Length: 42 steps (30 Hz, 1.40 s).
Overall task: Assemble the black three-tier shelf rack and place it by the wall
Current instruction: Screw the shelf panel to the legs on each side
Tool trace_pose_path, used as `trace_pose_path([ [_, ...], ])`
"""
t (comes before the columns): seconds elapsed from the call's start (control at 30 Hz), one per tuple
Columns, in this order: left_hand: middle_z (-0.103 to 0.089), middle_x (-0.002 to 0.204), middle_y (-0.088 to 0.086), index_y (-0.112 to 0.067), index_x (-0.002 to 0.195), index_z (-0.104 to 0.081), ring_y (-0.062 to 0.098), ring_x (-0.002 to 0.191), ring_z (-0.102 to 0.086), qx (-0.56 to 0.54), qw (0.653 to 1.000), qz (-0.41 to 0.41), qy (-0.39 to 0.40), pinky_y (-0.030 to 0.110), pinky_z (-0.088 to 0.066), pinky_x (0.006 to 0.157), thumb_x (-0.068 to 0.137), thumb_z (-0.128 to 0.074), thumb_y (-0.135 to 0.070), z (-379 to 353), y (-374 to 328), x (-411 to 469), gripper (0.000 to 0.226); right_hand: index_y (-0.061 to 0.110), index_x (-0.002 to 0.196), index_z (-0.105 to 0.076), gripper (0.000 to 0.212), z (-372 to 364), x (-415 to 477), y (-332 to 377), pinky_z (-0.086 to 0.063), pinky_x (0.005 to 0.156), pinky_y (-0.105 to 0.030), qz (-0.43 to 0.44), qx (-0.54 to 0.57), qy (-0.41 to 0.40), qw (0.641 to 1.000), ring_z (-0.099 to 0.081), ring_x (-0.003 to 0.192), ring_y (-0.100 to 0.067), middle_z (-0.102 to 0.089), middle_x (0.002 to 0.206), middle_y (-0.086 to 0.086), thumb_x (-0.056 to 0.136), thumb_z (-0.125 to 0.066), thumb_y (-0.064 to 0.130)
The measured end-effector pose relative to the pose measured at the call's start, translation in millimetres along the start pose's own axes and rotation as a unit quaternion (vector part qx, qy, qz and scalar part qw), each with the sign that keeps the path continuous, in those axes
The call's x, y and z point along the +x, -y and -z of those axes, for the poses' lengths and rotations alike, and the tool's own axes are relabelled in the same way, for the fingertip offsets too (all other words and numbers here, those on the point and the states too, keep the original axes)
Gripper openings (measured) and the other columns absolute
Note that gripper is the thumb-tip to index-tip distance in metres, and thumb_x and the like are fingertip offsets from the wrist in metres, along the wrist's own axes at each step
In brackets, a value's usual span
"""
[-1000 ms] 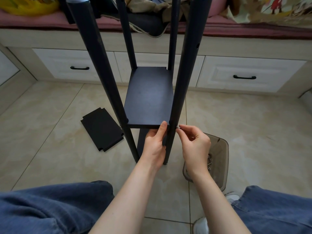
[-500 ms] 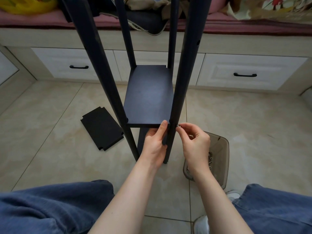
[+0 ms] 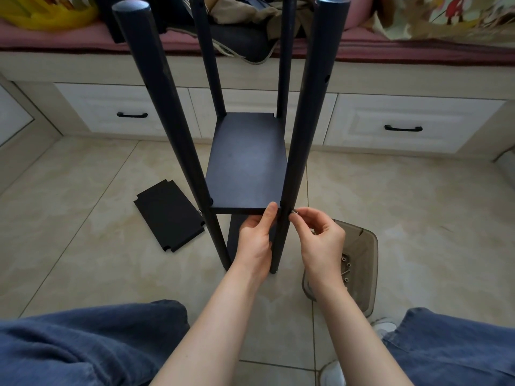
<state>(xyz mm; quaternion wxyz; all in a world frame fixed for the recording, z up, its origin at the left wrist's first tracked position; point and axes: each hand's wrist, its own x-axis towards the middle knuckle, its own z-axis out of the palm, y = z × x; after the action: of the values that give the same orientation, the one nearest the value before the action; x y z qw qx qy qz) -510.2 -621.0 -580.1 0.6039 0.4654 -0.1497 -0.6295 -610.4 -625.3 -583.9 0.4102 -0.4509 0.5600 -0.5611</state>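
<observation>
The black rack stands on the tile floor with four round poles, the near right pole (image 3: pixel 301 140) and the near left pole (image 3: pixel 167 107) rising toward me. A black shelf board (image 3: pixel 246 162) sits between the poles, and a lower board shows beneath it. My left hand (image 3: pixel 256 238) holds the near edge of the shelf board next to the right pole, thumb on top. My right hand (image 3: pixel 320 235) pinches a small silver screw (image 3: pixel 294 212) against the outer side of that pole at shelf height. A loose black shelf board (image 3: pixel 170 218) lies flat on the floor to the left.
A smoky translucent tray (image 3: pixel 362 246) with several screws sits on the floor by my right wrist. White drawer fronts (image 3: pixel 401 123) under a cushioned bench run along the back. My blue-jeaned knees (image 3: pixel 83 349) fill the bottom corners.
Both hands stay at the same joint; my right fingers have shifted slightly on the screw. The view has tilted a little.
</observation>
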Motion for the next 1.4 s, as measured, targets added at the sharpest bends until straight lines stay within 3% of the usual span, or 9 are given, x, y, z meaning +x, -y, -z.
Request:
trace_pose_path([
  [0.2, -0.079, 0.097, -0.002, -0.016, 0.105, -0.07, 0.006, 0.088, -0.075, 0.001, 1.0, 0.002, 0.003, 0.012, -0.054, 0.055, 0.097, -0.063, -0.027, 1, 0, 0, 0.015, 0.029, 0.087, -0.071, 0.017, 1, -1, 2, -0.052, 0.074, -0.012, 0.028, -0.033, 0.004, 0.999, -0.067, 0.082, 0.0, -0.072, 0.081, 0.013, 0.086, -0.076, 0.013],
  [0.33, -0.078, 0.1, -0.003, -0.02, 0.105, -0.07, 0.007, 0.094, -0.074, 0.012, 1.0, 0.009, 0.019, 0.024, -0.051, 0.072, 0.091, -0.065, -0.034, 4, 1, 2, 0.021, 0.024, 0.087, -0.072, 0.015, 3, 0, 2, -0.048, 0.07, -0.008, 0.049, -0.052, 0.01, 0.997, -0.067, 0.077, 0.001, -0.071, 0.078, 0.016, 0.084, -0.077, 0.011],
  [0.47, -0.077, 0.102, 0.001, -0.017, 0.106, -0.07, 0.012, 0.097, -0.074, 0.013, 1.0, -0.009, 0.022, 0.018, -0.056, 0.066, 0.082, -0.068, -0.038, 6, 2, 4, 0.032, 0.025, 0.087, -0.073, 0.014, 3, 1, 1, -0.052, 0.073, -0.012, 0.024, -0.033, 0.012, 0.999, -0.069, 0.081, 0.0, -0.072, 0.077, 0.016, 0.086, -0.076, 0.011],
  [0.6, -0.077, 0.103, -0.002, -0.02, 0.106, -0.07, 0.009, 0.098, -0.073, 0.037, 0.999, -0.007, 0.025, 0.024, -0.049, 0.075, 0.081, -0.068, -0.041, 7, 3, 5, 0.033, 0.023, 0.086, -0.073, 0.014, 3, 2, 3, -0.054, 0.076, -0.016, 0.004, -0.007, 0.013, 1.0, -0.07, 0.081, -0.004, -0.074, 0.08, 0.01, 0.086, -0.075, 0.008],
  [0.73, -0.077, 0.105, -0.001, -0.018, 0.11, -0.069, 0.009, 0.099, -0.073, 0.04, 0.999, -0.009, 0.025, 0.017, -0.054, 0.067, 0.084, -0.066, -0.04, 7, 2, 4, 0.033, 0.022, 0.087, -0.073, 0.015, 2, 0, 4, -0.055, 0.078, -0.017, -0.005, 0.009, 0.012, 1.0, -0.07, 0.082, -0.005, -0.074, 0.082, 0.008, 0.086, -0.074, 0.007],
  [0.93, -0.078, 0.1, -0.003, -0.016, 0.109, -0.068, 0.006, 0.092, -0.074, 0.032, 0.999, -0.001, 0.016, 0.012, -0.054, 0.059, 0.098, -0.061, -0.029, 7, 1, 3, 0.018, 0.024, 0.084, -0.073, 0.015, 4, 1, 3, -0.05, 0.07, -0.011, 0.063, -0.075, 0.019, 0.995, -0.068, 0.076, -0.004, -0.072, 0.077, 0.015, 0.085, -0.076, 0.01],
  [1.03, -0.078, 0.099, -0.004, -0.017, 0.106, -0.068, 0.007, 0.094, -0.074, 0.035, 0.999, 0.001, 0.018, 0.017, -0.055, 0.063, 0.098, -0.061, -0.029, 7, 1, 5, 0.016, 0.018, 0.086, -0.076, 0.006, 6, 3, 0, -0.053, 0.071, -0.02, 0.108, -0.128, 0.024, 0.986, -0.066, 0.075, -0.008, -0.072, 0.078, 0.008, 0.086, -0.076, 0.012],
  [1.2, -0.078, 0.095, -0.007, -0.021, 0.101, -0.069, 0.003, 0.09, -0.074, 0.041, 0.999, 0.002, 0.033, 0.029, -0.043, 0.075, 0.095, -0.062, -0.033, 7, 2, 7, 0.015, 0.015, 0.088, -0.077, 0.002, 7, 5, -4, -0.056, 0.071, -0.036, 0.15, -0.168, 0.022, 0.974, -0.067, 0.074, -0.013, -0.073, 0.078, 0.002, 0.087, -0.076, 0.015],
  [1.4, -0.078, 0.098, -0.008, -0.024, 0.098, -0.071, 0.004, 0.093, -0.073, 0.029, 0.999, -0.001, 0.045, 0.032, -0.042, 0.077, 0.082, -0.067, -0.04, 7, 4, 7, 0.023, 0.017, 0.086, -0.076, 0.001, 11, 10, -3, -0.055, 0.069, -0.035, 0.167, -0.18, 0.034, 0.969, -0.065, 0.071, -0.011, -0.071, 0.076, 0.004, 0.087, -0.076, 0.016],
])
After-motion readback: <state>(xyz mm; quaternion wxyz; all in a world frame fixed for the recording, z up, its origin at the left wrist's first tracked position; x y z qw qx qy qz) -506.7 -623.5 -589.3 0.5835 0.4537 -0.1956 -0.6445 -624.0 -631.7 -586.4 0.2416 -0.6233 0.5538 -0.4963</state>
